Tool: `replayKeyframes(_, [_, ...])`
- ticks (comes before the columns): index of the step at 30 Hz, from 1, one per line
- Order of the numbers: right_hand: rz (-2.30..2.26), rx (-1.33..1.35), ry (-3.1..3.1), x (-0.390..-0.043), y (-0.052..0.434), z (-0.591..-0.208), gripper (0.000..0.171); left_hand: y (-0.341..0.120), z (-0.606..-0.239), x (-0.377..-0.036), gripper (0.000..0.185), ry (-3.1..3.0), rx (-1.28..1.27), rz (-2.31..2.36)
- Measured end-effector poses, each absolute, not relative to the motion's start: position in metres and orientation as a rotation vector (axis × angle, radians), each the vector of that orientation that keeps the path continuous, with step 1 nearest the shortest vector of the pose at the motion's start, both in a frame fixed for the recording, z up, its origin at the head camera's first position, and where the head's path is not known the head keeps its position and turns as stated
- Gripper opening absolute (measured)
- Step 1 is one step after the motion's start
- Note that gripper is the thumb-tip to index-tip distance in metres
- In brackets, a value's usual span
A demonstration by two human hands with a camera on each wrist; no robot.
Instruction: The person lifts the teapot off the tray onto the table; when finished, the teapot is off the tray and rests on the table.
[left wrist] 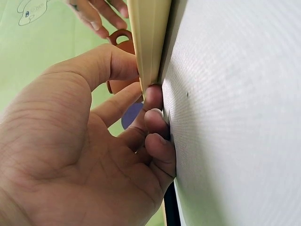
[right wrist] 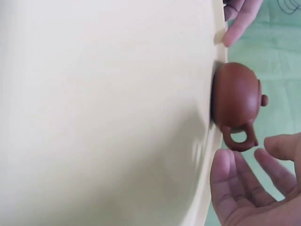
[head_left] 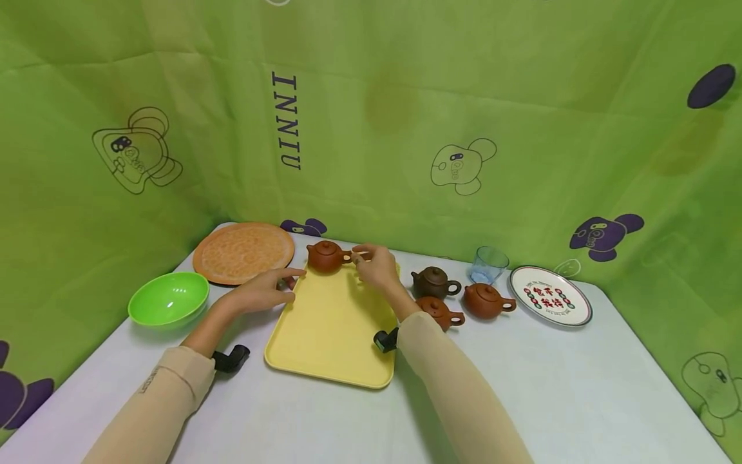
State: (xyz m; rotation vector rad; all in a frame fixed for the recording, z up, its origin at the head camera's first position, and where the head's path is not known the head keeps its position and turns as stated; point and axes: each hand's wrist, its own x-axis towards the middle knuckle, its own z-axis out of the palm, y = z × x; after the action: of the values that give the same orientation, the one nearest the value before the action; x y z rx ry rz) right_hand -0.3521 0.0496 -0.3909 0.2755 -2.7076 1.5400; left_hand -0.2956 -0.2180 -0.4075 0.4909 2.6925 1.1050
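Observation:
A red-brown teapot (head_left: pixel 326 256) stands at the far edge of a yellow tray (head_left: pixel 333 328). My right hand (head_left: pixel 362 256) hovers by its handle; in the right wrist view the relaxed fingers (right wrist: pixel 233 181) lie just apart from the handle loop of the teapot (right wrist: pixel 236 101). My left hand (head_left: pixel 286 282) holds the tray's left rim. In the left wrist view its thumb (left wrist: pixel 110 63) lies on the tray's upper face and curled fingers (left wrist: pixel 154 106) tuck under the rim of the tray (left wrist: pixel 148 42) against the table.
Left of the tray sit a green bowl (head_left: pixel 168 298) and an orange round plate (head_left: pixel 243 252). To the right stand a dark brown teapot (head_left: pixel 435 281), two red-brown teapots (head_left: pixel 442 312) (head_left: pixel 487 300), a clear glass (head_left: pixel 488 265) and a printed white plate (head_left: pixel 549 296). Green cloth walls the back.

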Motion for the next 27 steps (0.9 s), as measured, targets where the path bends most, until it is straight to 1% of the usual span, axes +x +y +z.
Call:
replayKeyframes(17, [1.606,0.312,-2.722,-0.362,0.045,-0.403,0.036,-0.218,-0.408,-0.296,0.064,2.71,0.499,1.091])
replayKeyframes(27, [1.59,0.336,-2.707,-0.363,0.044,-0.408,0.033,-0.218,-0.407,-0.295,0.063,2.714,0.492,1.078])
